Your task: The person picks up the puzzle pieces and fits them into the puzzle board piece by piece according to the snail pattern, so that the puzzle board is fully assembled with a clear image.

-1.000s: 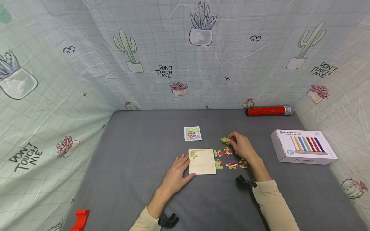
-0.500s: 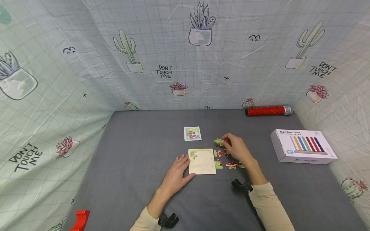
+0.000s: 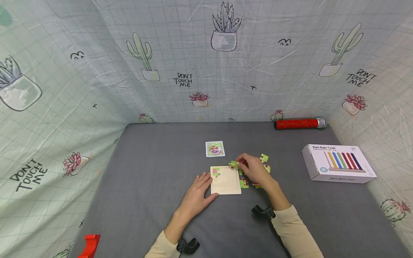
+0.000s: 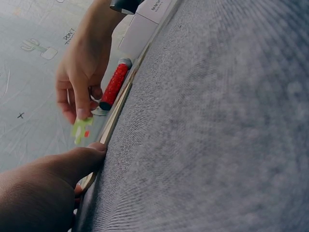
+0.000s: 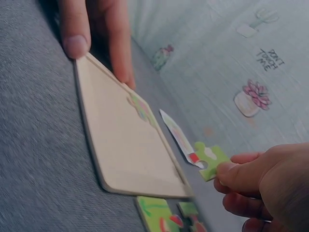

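Note:
A wooden puzzle tray (image 3: 226,184) lies flat on the grey table, with one green and pink piece (image 3: 216,172) in its far left corner. My left hand (image 3: 197,195) rests along the tray's left edge, thumb at the near corner and fingers stretched along the side. Between thumb and fingers my right hand (image 3: 253,167) pinches a green puzzle piece (image 5: 212,162) with a red patch, just over the tray's far right corner. Several loose puzzle pieces (image 3: 244,183) lie right of the tray, some partly hidden under the right hand.
A small picture card (image 3: 215,149) lies beyond the tray. At the right stands a white abacus box (image 3: 338,163), and a red microphone (image 3: 300,124) lies at the back right. A red curved object (image 3: 89,246) sits at the near left edge. Patterned cloth surrounds the table.
My right hand has carried the green puzzle piece leftward and nearer, from above the loose pieces to the tray's far right corner. The left hand has stayed in place.

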